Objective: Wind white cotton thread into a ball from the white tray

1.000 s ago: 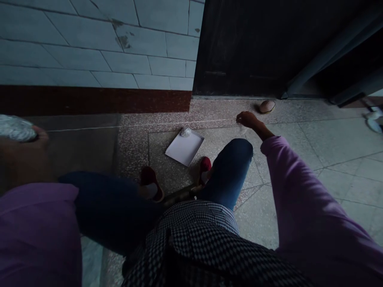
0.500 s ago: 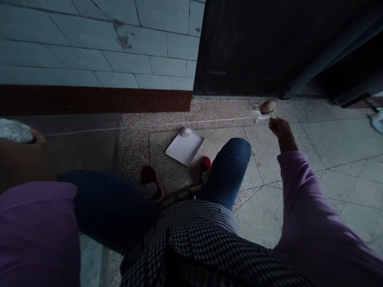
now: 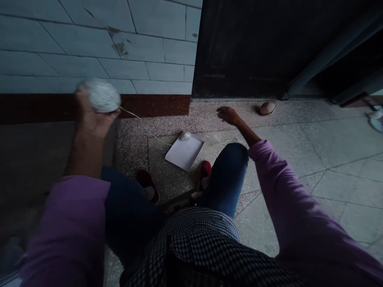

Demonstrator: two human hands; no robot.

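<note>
At the left, my left hand (image 3: 89, 113) is wrapped round a large ball of white yarn (image 3: 104, 95), raised before the wall base. A loose strand of yarn (image 3: 143, 126) hangs from the ball down to the pale shallow tray (image 3: 186, 155). Inside the tray's far edge sits a smaller whitish ball (image 3: 186, 136). To the right of the tray, my right hand (image 3: 228, 114) hovers over the floor with loosely bent fingers and no yarn visible in them. Beneath it, a yarn end (image 3: 229, 140) lies on the floor near my knee.
A brownish cone-shaped object (image 3: 267, 108) sits on the floor by the dark door (image 3: 239, 52). The tiled wall (image 3: 89, 40) rises ahead on the left. My red shoes (image 3: 205, 169) flank the tray. Something pale (image 3: 377, 119) stands at the far right.
The yarn has gone from taut between both hands to slack, its end dropping to the floor. My left hand moved right and up with the ball; my right hand moved left, releasing the strand.
</note>
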